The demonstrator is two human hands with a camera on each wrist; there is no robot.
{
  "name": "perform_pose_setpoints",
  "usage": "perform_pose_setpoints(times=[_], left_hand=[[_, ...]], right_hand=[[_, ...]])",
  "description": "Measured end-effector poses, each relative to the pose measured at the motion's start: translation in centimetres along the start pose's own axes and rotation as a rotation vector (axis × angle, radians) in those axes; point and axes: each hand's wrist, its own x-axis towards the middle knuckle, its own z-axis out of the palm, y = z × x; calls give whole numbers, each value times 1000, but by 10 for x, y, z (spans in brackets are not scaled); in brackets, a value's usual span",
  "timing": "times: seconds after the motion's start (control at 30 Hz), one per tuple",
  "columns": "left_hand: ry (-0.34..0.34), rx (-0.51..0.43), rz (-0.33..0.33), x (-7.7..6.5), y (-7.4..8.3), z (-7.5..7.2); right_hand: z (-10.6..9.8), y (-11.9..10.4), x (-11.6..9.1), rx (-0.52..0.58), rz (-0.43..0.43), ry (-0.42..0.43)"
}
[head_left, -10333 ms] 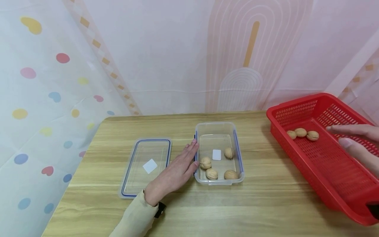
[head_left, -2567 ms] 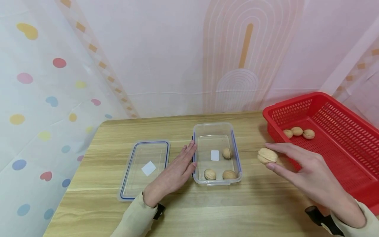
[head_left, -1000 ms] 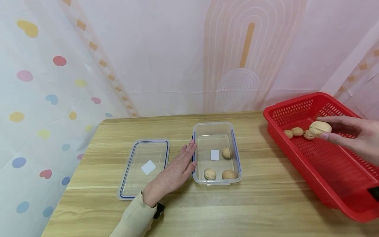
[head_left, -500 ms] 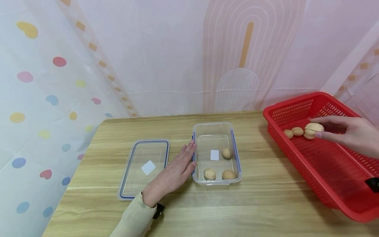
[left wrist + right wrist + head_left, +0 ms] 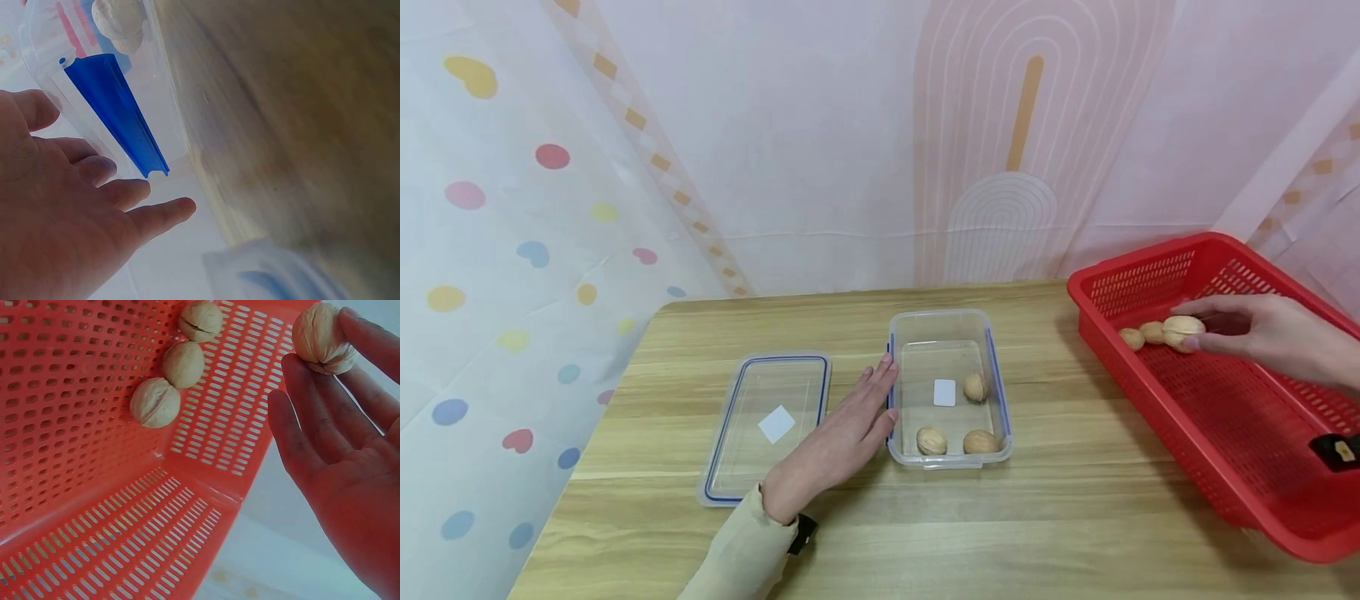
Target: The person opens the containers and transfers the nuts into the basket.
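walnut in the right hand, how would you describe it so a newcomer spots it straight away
On the right side of the wooden table stands a red basket. Over it is the right hand, with one pale walnut pinched in its fingers. Other walnuts lie in the basket and the clear box; only this one is held.

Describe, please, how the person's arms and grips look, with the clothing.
The left grip is a bare hand, no glove or ring visible, with a pale beige sleeve and a black item at the wrist. The right grip is bare too; near its wrist shows a black piece with a small tan patch. The right sleeve is out of view.
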Motion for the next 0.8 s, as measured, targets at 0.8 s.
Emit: perform_pose_setpoints(times=[0.8], left_hand=[[2, -1, -5, 0, 1, 0]], right_hand=[[20, 13, 19, -45, 23, -158]])
